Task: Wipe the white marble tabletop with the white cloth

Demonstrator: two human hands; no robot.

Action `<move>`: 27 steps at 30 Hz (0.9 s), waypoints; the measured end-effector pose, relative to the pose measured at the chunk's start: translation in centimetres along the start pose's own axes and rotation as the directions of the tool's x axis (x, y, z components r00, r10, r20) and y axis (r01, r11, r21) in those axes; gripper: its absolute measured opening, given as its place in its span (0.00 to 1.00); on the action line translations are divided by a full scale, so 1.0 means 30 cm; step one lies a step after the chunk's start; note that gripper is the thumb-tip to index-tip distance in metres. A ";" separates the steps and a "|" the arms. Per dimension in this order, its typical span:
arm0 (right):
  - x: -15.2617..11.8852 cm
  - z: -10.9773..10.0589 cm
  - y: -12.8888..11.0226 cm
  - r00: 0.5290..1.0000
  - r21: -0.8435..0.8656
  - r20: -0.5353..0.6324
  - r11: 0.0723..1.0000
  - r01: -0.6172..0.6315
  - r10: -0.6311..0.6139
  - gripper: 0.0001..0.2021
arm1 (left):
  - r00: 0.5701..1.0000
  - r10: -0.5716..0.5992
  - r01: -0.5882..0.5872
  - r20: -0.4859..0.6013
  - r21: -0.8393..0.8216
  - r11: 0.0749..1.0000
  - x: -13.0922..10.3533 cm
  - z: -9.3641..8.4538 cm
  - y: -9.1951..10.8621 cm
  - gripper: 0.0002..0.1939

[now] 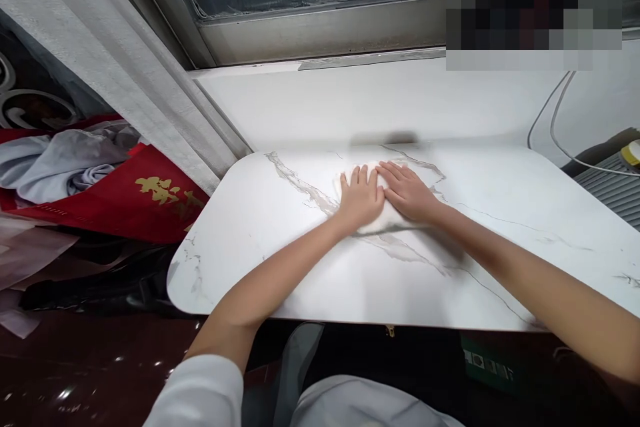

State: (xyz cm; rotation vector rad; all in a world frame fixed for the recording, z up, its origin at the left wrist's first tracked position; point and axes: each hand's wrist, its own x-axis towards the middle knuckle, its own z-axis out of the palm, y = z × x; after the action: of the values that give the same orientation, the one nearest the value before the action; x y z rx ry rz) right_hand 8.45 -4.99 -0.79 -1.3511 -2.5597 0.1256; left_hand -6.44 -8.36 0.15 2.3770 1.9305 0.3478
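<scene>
A white cloth lies on a white tabletop with grey-brown marble veins. Pressed flat on the cloth's left part is my left hand, its fingers stretched out and a little apart. My right hand rests on the cloth's right part, fingers extended towards the upper left. The two hands nearly meet at the middle of the cloth and hide much of it. Neither hand's fingers wrap around anything.
Behind the table stand a white wall and a window frame. A pale curtain hangs at left, beside a red bag with grey fabric. Thin cables run down at right. A green box sits under the table.
</scene>
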 end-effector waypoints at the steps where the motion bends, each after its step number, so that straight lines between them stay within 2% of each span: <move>1: -0.050 -0.007 -0.003 1.000 -0.003 -0.003 1.000 0.022 -0.022 0.29 | 1.000 0.013 -0.013 0.009 0.004 1.000 -0.038 -0.002 0.025 0.28; 4: -0.208 -0.023 -0.019 0.998 -0.024 -0.031 0.998 0.055 -0.055 0.29 | 0.993 0.106 -0.108 0.057 0.018 0.994 -0.153 -0.013 0.099 0.30; 9: -0.451 -0.034 -0.063 0.986 -0.092 -0.120 0.990 0.109 -0.120 0.33 | 0.957 0.260 -0.265 0.126 0.021 0.964 -0.317 -0.035 0.202 0.32; 12: -0.552 -0.053 -0.097 0.983 -0.108 -0.149 0.990 0.092 -0.107 0.37 | 0.938 0.327 -0.330 0.117 0.013 0.944 -0.379 -0.039 0.244 0.33; 15: -0.607 -0.077 -0.123 0.989 -0.092 -0.131 0.994 0.058 -0.070 0.37 | 0.921 0.377 -0.379 0.099 0.008 0.925 -0.409 -0.037 0.262 0.32; 18: -0.618 -0.081 -0.121 0.990 -0.088 -0.124 0.995 0.051 -0.062 0.37 | 0.913 0.397 -0.398 0.095 0.000 0.917 -0.408 -0.031 0.262 0.32; 21: -0.587 -0.060 -0.081 0.989 -0.109 -0.136 0.993 0.042 -0.057 0.37 | 0.909 0.402 -0.402 0.109 -0.020 0.915 -0.369 -0.024 0.251 0.32; 24: -0.506 -0.045 -0.015 0.995 -0.102 -0.096 0.995 -0.012 0.003 0.33 | 0.921 0.365 -0.361 0.138 -0.056 0.931 -0.278 -0.014 0.239 0.32; 27: -0.377 -0.055 0.059 0.991 -0.051 -0.004 0.989 -0.136 0.136 0.30 | 0.941 0.310 -0.298 0.135 -0.101 0.949 -0.141 0.003 0.226 0.31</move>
State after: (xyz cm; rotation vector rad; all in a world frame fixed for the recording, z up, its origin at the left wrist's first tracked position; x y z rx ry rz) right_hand 16.41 -13.33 -1.48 -1.5443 -2.4854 0.0843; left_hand -0.74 -13.90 0.75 2.5662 1.4597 0.2469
